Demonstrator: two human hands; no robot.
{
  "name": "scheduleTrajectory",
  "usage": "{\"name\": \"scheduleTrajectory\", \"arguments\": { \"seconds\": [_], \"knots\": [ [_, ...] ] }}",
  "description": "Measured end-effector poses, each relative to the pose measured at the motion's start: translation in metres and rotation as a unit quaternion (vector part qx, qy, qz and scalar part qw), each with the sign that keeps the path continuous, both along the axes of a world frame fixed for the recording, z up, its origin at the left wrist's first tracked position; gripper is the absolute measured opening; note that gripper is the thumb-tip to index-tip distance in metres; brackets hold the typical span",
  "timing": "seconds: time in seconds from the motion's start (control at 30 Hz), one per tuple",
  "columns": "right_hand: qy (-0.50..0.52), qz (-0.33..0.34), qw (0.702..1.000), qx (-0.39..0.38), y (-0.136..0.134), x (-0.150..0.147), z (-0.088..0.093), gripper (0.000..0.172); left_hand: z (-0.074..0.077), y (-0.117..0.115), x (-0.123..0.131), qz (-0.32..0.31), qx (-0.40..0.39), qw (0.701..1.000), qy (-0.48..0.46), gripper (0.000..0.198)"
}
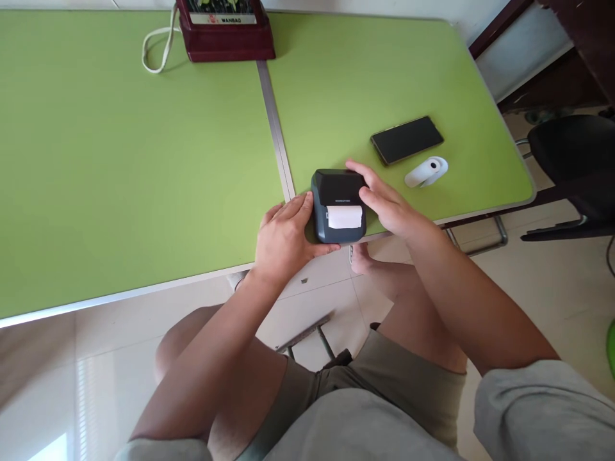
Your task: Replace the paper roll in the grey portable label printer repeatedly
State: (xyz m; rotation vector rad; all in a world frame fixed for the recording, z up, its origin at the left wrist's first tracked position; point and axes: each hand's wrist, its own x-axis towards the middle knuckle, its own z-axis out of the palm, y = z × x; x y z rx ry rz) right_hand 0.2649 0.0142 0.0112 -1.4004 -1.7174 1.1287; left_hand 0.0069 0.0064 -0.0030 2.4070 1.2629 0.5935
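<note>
A small dark grey printer with white paper sticking out of its slot sits near the front edge of the green table. My left hand grips its left side, thumb under the front corner. My right hand rests against its right side, fingers stretched over the top right edge.
A black phone lies face up to the right of the printer, with a white paper roll just in front of it. A dark red box and a white cord sit at the back. A black chair stands at the right.
</note>
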Motion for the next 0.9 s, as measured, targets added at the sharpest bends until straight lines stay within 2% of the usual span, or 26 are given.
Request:
{"name": "scheduleTrajectory", "arguments": {
  "seconds": [0.23, 0.33, 0.5, 0.6, 0.73, 0.9],
  "knots": [
    [-0.047, 0.016, 0.999, 0.008, 0.001, 0.002, 0.001, 0.087, -0.001, -0.001, 0.001, 0.006, 0.004, 1.0, -0.002, 0.099],
    [-0.084, 0.02, 0.996, 0.02, 0.003, 0.004, 0.004, 0.085, -0.002, -0.001, 0.001, 0.007, 0.005, 1.0, -0.002, 0.101],
    [-0.165, -0.025, 0.982, 0.087, 0.01, 0.008, 0.019, 0.075, -0.001, -0.003, 0.002, 0.017, 0.0, 1.0, 0.009, 0.104],
    [-0.208, -0.033, 0.974, 0.089, 0.01, 0.005, 0.033, 0.065, 0.0, -0.003, 0.003, 0.017, -0.006, 1.0, 0.005, 0.101],
    [-0.177, -0.05, 0.978, 0.101, 0.007, -0.004, 0.046, 0.05, 0.002, -0.004, 0.004, 0.018, -0.008, 1.0, 0.009, 0.101],
    [-0.126, -0.133, 0.976, 0.12, 0.009, -0.015, 0.045, 0.028, 0.002, -0.004, 0.004, 0.013, -0.008, 1.0, 0.014, 0.107]
  ]
}}
